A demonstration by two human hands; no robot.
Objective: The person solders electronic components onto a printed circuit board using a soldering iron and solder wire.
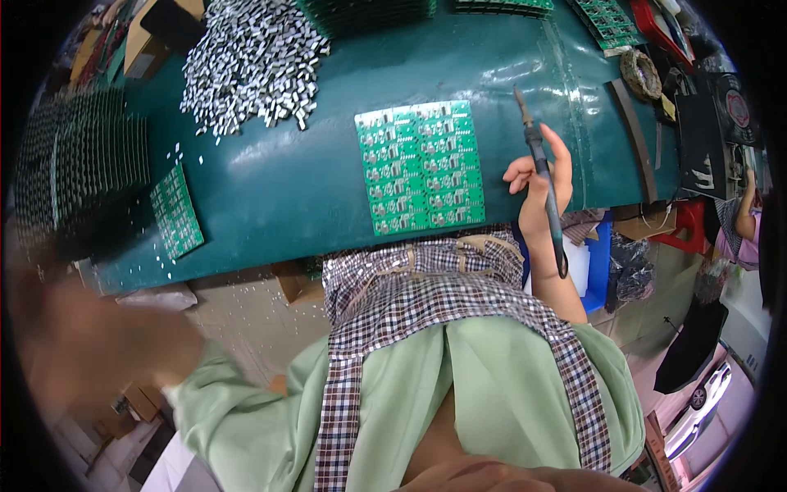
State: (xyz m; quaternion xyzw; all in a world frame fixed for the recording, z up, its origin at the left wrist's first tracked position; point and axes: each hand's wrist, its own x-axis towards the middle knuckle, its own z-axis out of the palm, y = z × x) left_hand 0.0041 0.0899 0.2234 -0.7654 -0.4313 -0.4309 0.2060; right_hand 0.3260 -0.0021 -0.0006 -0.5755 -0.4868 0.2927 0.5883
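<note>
My right hand [534, 203] grips a soldering iron [552, 209] by its dark handle, the tip pointing up and away from me. Nearby on the green-blue bench lies a green circuit board panel [422, 168], its two columns of repeated circuits fitted with small parts. The iron is to the right of this panel and apart from it. Far to the left, my left hand [53, 307] is smeared by motion, so its fingers do not show. Closest to it are a rack of upright circuit boards [90, 156] and a smaller green board [177, 213] near the bench edge.
A heap of small silvery-white parts [254, 66] lies at the far left of the bench [270, 193]. More circuit board stacks [369, 12] stand along the back. At the right are a roll of tape [640, 75] and a dark curved strip [634, 139]. A blue bin [599, 266] sits below.
</note>
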